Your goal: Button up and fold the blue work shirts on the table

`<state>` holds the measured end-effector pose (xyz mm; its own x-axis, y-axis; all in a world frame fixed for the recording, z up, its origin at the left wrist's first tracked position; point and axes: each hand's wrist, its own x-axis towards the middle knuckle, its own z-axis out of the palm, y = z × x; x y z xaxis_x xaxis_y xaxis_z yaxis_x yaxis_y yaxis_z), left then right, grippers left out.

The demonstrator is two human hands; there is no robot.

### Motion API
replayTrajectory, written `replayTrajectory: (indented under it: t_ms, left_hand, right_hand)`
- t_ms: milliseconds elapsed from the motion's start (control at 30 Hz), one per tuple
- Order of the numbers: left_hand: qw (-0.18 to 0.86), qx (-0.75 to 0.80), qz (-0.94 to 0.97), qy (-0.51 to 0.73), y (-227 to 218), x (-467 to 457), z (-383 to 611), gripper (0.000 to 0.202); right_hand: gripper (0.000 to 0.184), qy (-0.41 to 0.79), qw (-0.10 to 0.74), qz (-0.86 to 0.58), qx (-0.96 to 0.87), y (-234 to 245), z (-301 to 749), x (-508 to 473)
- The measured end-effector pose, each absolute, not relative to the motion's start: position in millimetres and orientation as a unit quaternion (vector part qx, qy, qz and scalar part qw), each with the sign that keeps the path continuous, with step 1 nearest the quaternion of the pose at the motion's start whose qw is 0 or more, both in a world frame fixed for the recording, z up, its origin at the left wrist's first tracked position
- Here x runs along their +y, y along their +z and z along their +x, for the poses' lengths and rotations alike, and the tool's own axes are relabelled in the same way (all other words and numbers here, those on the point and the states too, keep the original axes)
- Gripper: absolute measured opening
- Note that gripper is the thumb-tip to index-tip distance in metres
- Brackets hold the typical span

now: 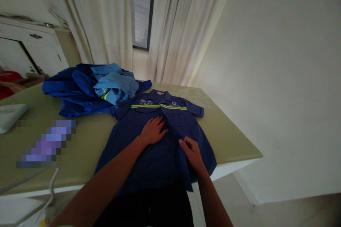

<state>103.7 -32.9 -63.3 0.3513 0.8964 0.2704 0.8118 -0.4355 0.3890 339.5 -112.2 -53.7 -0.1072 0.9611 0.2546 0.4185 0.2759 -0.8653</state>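
A navy short-sleeved work shirt [160,156] with a yellow-green stripe across the chest lies front side up, its collar pointing away from me. Its lower hem hangs over the near edge of the table. My left hand [153,131] rests flat on the shirt's left front panel, fingers stretched out. In my right hand [191,150], the front edge of the right panel is pinched between thumb and fingers. That edge is lifted a little, and the fingertips are partly hidden behind the cloth.
The shirt lies on a pale green table [229,138]. A heap of blue clothes [77,88], with a light blue garment [117,81] on top, touches the shirt's left sleeve. Further left are a blurred-out flat object [49,142], a white item [12,115] and a cable [53,184]. A wall [279,78] stands right.
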Motion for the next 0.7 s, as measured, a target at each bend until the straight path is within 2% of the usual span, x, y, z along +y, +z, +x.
replayTrajectory:
  t_ms: [167, 233, 333, 467, 600, 700]
  left_hand:
    - [0.080, 0.525, 0.828, 0.181, -72.3, -46.1, 110.3, 0.058]
    - [0.069, 0.519, 0.835, 0.171, -70.9, -56.3, 111.5, 0.058]
    - [0.058, 0.510, 0.845, 0.148, -66.9, -76.0, 113.3, 0.058]
    - [0.056, 0.520, 0.844, 0.121, -67.5, -107.8, 120.3, 0.059]
    - [0.057, 0.532, 0.834, 0.132, -72.6, -135.1, 123.8, 0.061]
    - [0.079, 0.515, 0.847, 0.106, -60.7, -133.5, 118.0, 0.056]
  right_hand:
    - [0.035, 0.247, 0.266, -0.470, -0.805, -41.8, 325.5, -130.0]
    - [0.035, 0.250, 0.212, -0.447, -0.832, -30.7, 325.4, -134.7]
    - [0.040, 0.234, 0.202, -0.445, -0.841, -5.9, 320.2, -124.2]
    - [0.041, 0.128, 0.222, -0.549, -0.796, 17.2, 289.0, -73.5]
    - [0.049, 0.098, 0.155, -0.593, -0.784, 1.6, 247.4, -22.6]
    - [0.031, 0.078, 0.144, -0.608, -0.777, -25.8, 235.4, -2.7]
